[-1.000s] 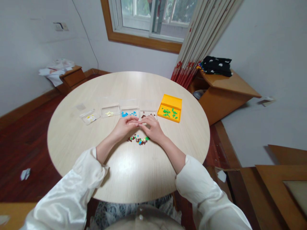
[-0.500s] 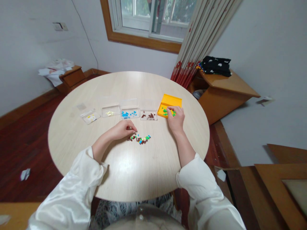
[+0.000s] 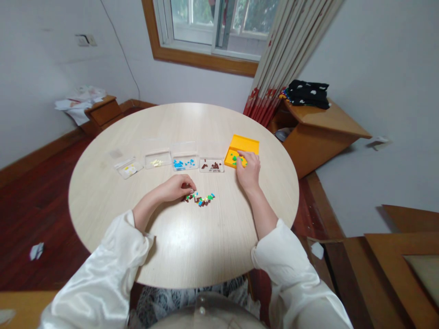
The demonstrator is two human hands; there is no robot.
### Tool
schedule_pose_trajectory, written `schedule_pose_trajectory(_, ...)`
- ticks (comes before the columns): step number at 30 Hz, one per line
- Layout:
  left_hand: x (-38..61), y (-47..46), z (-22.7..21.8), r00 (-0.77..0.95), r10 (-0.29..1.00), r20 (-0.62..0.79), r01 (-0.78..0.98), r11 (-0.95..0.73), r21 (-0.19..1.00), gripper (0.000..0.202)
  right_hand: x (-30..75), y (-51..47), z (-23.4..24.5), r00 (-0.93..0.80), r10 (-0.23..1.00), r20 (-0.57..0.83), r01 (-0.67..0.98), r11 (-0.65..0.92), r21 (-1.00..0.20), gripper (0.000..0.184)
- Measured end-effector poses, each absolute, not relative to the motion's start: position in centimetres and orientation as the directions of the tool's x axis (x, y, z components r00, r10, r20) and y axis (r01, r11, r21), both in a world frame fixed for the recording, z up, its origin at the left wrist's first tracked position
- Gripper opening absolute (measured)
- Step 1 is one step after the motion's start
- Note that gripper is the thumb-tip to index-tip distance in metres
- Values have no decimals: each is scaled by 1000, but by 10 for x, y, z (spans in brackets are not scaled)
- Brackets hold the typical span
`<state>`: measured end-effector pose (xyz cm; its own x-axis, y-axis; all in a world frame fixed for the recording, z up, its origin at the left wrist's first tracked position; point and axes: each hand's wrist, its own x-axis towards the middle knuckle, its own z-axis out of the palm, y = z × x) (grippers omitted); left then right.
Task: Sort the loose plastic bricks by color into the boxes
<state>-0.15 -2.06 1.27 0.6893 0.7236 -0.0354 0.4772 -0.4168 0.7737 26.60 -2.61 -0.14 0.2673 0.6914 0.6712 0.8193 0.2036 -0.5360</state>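
My left hand [image 3: 177,187] rests at the near middle of the round table, fingers curled and pinched together at the left end of a curved cluster of small bricks [image 3: 203,201]. Brown, green, blue and pale yellow pieces make up this cluster. What the left fingertips hold, if anything, is too small to make out. Over the front right of an opened yellow box [image 3: 247,142] is my right hand [image 3: 249,171], its thumb and forefinger apart. Small green bricks [image 3: 234,158] lie in the box by its fingertips; the hand covers part of them.
Left of the yellow box stand clear boxes with brown bricks [image 3: 215,166], blue bricks [image 3: 179,163] and pale yellow bricks [image 3: 157,162]. A clear packet [image 3: 128,168] with yellow and white pieces lies further left. All rest on the pale wooden table [image 3: 192,242].
My right hand has shifted slightly left over the yellow box, and its thumb and forefinger have parted. My left hand stays by the brick cluster, its fingertips slightly lower.
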Motion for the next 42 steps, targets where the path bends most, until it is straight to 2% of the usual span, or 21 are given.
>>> schedule_pose_trajectory(5,5,-20,14,563,826,21,452,-329,829,14,233,-38,5,78,696,713,756,425,-498,18)
schedule_pose_trajectory(9,12,-18,12,440,896,56,320,-215,923,19,207,-48,7,-108,720,686,656,570,-495,15)
schedule_pose_trajectory(12,17,-20,10,404,915,18,190,-103,976,25,197,-50,5,-205,722,661,611,622,-490,13)
schedule_pose_trajectory(17,21,-24,10,392,920,2,76,-35,997,30,194,-48,1,-260,705,660,592,657,-468,10)
schedule_pose_trajectory(30,21,-26,10,383,923,-35,78,5,997,34,192,-49,1,-245,706,665,565,661,-494,15)
schedule_pose_trajectory(38,15,-22,14,295,955,26,172,-80,982,25,204,-41,0,-45,755,654,640,525,-562,15)
schedule_pose_trajectory(42,8,-20,20,366,930,38,271,-145,951,16,214,-34,-4,52,737,674,694,459,-555,14)
